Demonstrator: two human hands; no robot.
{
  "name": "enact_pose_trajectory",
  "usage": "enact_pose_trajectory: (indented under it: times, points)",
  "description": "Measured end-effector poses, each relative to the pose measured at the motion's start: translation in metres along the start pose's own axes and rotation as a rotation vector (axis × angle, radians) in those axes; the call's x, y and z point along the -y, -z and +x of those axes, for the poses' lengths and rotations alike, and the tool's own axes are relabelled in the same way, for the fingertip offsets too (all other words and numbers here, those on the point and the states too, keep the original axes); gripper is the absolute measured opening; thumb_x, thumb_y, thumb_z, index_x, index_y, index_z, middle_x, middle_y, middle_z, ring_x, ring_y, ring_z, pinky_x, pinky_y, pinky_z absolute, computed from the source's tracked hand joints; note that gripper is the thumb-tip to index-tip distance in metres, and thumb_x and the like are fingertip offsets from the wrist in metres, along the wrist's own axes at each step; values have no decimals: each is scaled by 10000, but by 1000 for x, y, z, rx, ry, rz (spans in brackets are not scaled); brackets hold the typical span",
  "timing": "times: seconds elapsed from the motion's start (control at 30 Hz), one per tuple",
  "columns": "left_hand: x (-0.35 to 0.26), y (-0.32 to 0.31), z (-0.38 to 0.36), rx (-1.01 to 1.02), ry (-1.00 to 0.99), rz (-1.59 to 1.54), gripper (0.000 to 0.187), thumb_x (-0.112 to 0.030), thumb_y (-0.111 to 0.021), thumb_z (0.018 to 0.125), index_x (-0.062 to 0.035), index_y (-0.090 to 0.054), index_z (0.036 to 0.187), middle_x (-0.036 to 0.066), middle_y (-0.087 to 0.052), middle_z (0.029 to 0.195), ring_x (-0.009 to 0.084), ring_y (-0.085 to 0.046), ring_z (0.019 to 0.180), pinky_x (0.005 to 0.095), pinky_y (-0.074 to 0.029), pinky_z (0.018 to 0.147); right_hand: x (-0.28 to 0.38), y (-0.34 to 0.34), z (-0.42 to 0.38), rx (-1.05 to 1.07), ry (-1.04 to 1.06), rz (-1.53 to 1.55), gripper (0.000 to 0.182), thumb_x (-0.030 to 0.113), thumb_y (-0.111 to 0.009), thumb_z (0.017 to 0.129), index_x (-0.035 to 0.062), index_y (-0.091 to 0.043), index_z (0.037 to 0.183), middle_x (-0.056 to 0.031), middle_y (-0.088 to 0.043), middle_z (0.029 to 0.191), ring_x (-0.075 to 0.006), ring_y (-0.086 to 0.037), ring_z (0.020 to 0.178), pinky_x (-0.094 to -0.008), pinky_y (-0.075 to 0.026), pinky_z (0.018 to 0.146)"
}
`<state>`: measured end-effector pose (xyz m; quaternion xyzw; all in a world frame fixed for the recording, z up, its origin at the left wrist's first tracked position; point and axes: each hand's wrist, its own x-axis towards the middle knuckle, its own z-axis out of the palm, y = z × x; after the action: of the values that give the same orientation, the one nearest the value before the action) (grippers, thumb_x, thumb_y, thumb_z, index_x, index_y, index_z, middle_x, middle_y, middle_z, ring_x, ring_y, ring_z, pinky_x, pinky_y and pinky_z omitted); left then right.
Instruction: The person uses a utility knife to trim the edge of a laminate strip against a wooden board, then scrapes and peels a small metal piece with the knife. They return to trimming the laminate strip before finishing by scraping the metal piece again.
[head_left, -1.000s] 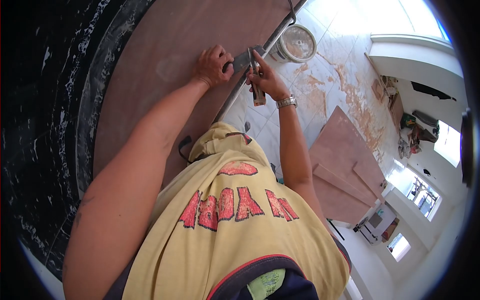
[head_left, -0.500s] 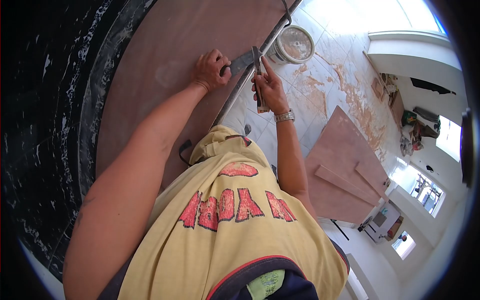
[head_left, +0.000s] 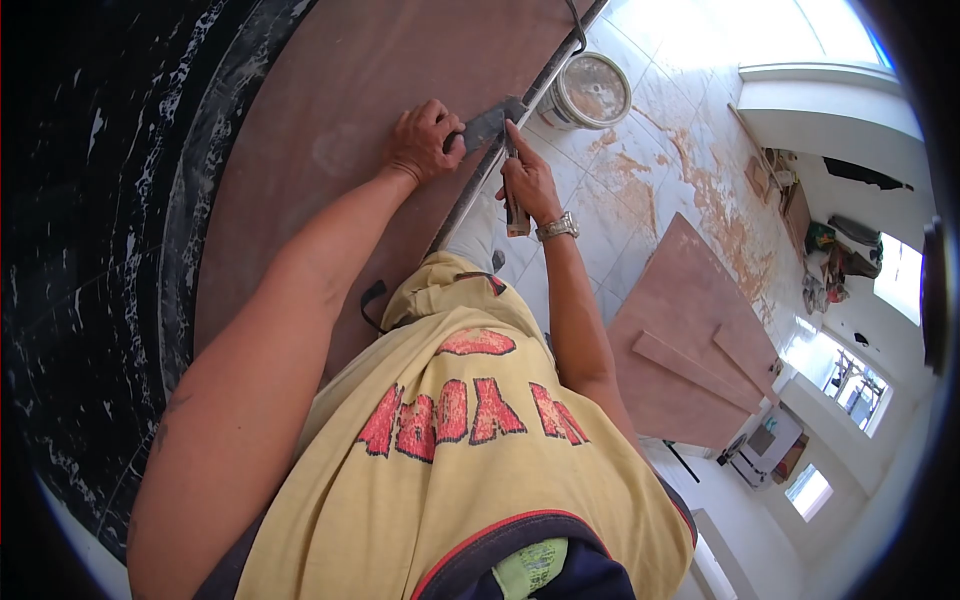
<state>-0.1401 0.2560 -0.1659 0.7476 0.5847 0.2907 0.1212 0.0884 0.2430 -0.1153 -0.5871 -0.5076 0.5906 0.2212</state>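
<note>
My left hand (head_left: pixel 428 142) is closed around the handle of a wide-bladed putty knife (head_left: pixel 485 127), over a large reddish-brown board (head_left: pixel 330 100). The blade points right, to the board's edge. My right hand (head_left: pixel 530 185), with a watch (head_left: pixel 558 227) at the wrist, grips a second scraper (head_left: pixel 516 215) with a worn handle. Its index finger stretches along the tool toward the tip of the left blade. The two tools meet or overlap there; exact contact is hard to make out.
A white bucket (head_left: pixel 592 90) holding light brown paste stands on the tiled floor just beyond the edge. Brown smears (head_left: pixel 700 185) mark the tiles. Another brown board (head_left: pixel 690 340) with strips on it is at right. Black veined stone (head_left: pixel 110 230) lies at left.
My right hand has moved slightly down and left, turning its scraper lower across the left blade. My left hand and its putty knife have hardly moved.
</note>
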Motion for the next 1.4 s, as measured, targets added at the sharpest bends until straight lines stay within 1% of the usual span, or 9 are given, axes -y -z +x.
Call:
enact_pose_trajectory:
  times: [0.4, 0.5, 0.6, 0.73, 0.87, 0.93, 1.27, 1.33, 1.4]
  points:
    - [0, -2, -1, -7, 9, -14, 192, -278, -728, 786, -190, -729, 957, 34, -624, 1052, 268, -662, 997, 440, -511, 876, -11, -15, 23, -211, 256, -368, 540, 156, -431, 1088, 195, -464, 1626, -99, -608, 636, -211, -651, 498, -390, -568, 510]
    - [1, 0, 0, -3, -14, 1, 198, -275, -733, 787, -188, -726, 964, 37, -623, 1049, 270, -659, 994, 441, -507, 860, 4, -15, 9, -154, 152, -388, 539, 151, -439, 1090, 209, -465, 1626, -122, -635, 638, -216, -672, 511, -398, -568, 514]
    - [3, -2, -1, 29, 13, -17, 201, -274, -737, 786, -189, -728, 967, 37, -623, 1049, 266, -655, 984, 443, -503, 845, -12, -26, -11, -141, 165, -420, 576, 109, -499, 1033, 148, -471, 1607, -269, -677, 774, -444, -693, 751, -527, -545, 730]
    - [-1, -1, -3, -21, -10, -29, 192, -264, -734, 788, -186, -725, 963, 36, -618, 1039, 262, -652, 971, 443, -499, 839, -15, -18, 18, -216, 261, -453, 540, 129, -465, 1078, 195, -479, 1614, -140, -650, 626, -250, -679, 506, -418, -589, 561]
    - [2, -2, -5, 0, -12, -15, 184, -253, -729, 794, -184, -723, 965, 36, -614, 1030, 263, -653, 973, 446, -499, 842, 5, -16, 12, -140, 134, -432, 578, 114, -511, 1026, 111, -465, 1603, -266, -669, 751, -441, -682, 712, -552, -524, 702]
    - [4, -2, 3, -11, -8, -24, 182, -249, -728, 794, -184, -724, 964, 36, -614, 1029, 263, -654, 974, 447, -501, 841, -11, -25, -8, -170, 220, -530, 593, 124, -514, 1027, 182, -463, 1615, -265, -691, 805, -452, -698, 760, -551, -532, 718]
    - [2, -4, 1, 4, -2, -40, 179, -248, -740, 770, -190, -728, 939, 37, -608, 1016, 256, -651, 966, 446, -498, 834, -18, -26, -2, -186, 232, -506, 609, 129, -511, 1022, 189, -434, 1623, -275, -694, 806, -474, -682, 752, -573, -524, 725]
    - [4, -3, -2, 6, 10, -46, 180, -248, -743, 764, -195, -730, 936, 38, -605, 1018, 256, -646, 974, 448, -494, 843, -23, -28, -7, -191, 237, -464, 572, 133, -473, 1060, 217, -454, 1625, -208, -673, 684, -351, -691, 585, -497, -569, 671]
    - [2, -4, -2, -25, -14, -61, 178, -241, -735, 766, -192, -732, 938, 40, -606, 1021, 261, -644, 979, 448, -491, 846, -20, -23, 9, -218, 226, -451, 572, 137, -470, 1061, 220, -448, 1627, -200, -675, 678, -343, -698, 590, -498, -568, 670]
